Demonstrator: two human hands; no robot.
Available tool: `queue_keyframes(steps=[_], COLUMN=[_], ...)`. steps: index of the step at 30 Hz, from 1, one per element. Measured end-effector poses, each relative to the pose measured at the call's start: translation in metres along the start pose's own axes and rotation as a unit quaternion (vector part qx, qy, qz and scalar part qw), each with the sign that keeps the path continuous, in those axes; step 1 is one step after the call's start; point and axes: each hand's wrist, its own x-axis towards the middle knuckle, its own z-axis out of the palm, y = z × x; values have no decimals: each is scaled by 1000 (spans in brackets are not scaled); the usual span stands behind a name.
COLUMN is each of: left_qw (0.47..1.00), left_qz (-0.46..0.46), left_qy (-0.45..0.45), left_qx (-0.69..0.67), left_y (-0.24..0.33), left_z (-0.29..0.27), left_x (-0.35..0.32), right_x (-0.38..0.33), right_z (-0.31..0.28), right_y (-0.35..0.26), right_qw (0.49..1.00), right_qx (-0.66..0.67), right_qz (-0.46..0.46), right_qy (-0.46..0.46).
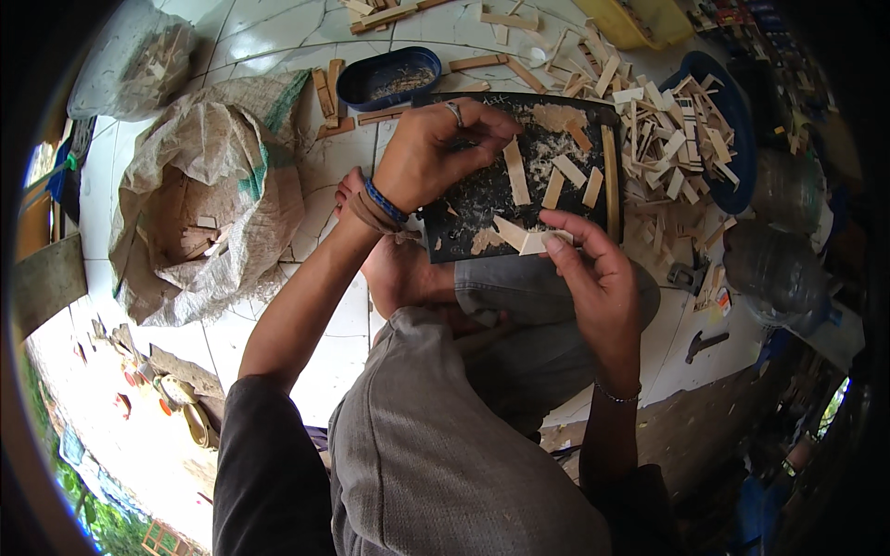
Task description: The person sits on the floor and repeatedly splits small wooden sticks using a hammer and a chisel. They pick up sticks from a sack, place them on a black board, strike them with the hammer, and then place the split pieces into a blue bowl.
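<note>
My left hand [443, 153], with a ring and wrist bands, is over a dark board [454, 215], its fingers curled. Its fingertips pinch the upper end of a slim wooden slat [517, 176]. Near the board's front edge, my right hand [598, 269] grips a pale wooden piece [532, 244] between thumb and fingers; its pointed end sticks out to the left. Between the hands, short wooden strips [569, 170] lie on the board among shavings and a tan residue. A longer wooden strip [610, 176] runs along the board's right edge.
At right, many small wooden pieces [667, 139] spill around a blue basin [740, 116]. A blue oval tub [387, 79] stands behind the board. An open woven sack [278, 195] is at left. A hammer [706, 346] lies on the tiles, right of my knee.
</note>
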Motion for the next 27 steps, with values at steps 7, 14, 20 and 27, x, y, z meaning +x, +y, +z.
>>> queue_keyframes(steps=[7, 14, 20, 27], left_qw=[983, 982, 995, 990], left_qz=[-64, -103, -63, 43], left_qy=[69, 55, 62, 74], left_qx=[-154, -146, -38, 113], left_y=[0, 3, 8, 17], left_z=[11, 7, 13, 22], left_x=[-4, -9, -13, -20], right_x=[-1, -1, -1, -1], right_z=[1, 3, 4, 3], right_y=[-1, -1, -1, 0], right_qw=[1000, 1000, 1000, 1000], right_qx=[0, -1, -13, -23], right_qz=[2, -9, -4, -10], right_qy=[3, 6, 9, 11])
